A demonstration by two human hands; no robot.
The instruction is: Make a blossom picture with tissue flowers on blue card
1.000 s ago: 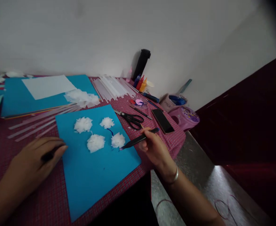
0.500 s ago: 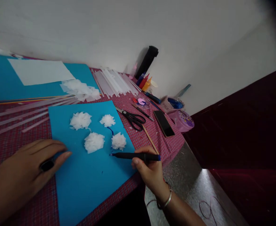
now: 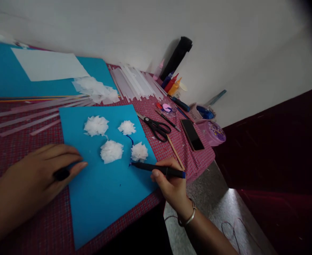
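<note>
My right hand (image 3: 170, 177) grips a black marker (image 3: 161, 170) with a blue end. Its tip touches the blue sheet (image 3: 100, 205) just below a white tissue-paper puff (image 3: 139, 152). Dark blue ink marks show at the tip, and a curved blue line (image 3: 131, 140) runs between the two right-hand puffs. Two more puffs (image 3: 96, 125) sit on the left part of the sheet, joined by a pale line. Resting over the sheet's left edge, my left hand (image 3: 49, 173) is closed, with a dark marker cap (image 3: 61, 174) between thumb and fingers.
Black-handled scissors (image 3: 157, 128), a wooden stick (image 3: 176, 152), a craft knife (image 3: 180, 103) and a phone (image 3: 192, 134) lie right of the sheet. Paint bottles (image 3: 172, 85) stand by the wall. Translucent strips (image 3: 137, 83) and tissue pieces (image 3: 96, 90) lie behind. The table edge (image 3: 201, 170) is at right.
The camera view has shifted, so the table appears higher and further right. The marker tip has moved slightly closer to the lower right puff, with more ink beneath it.
</note>
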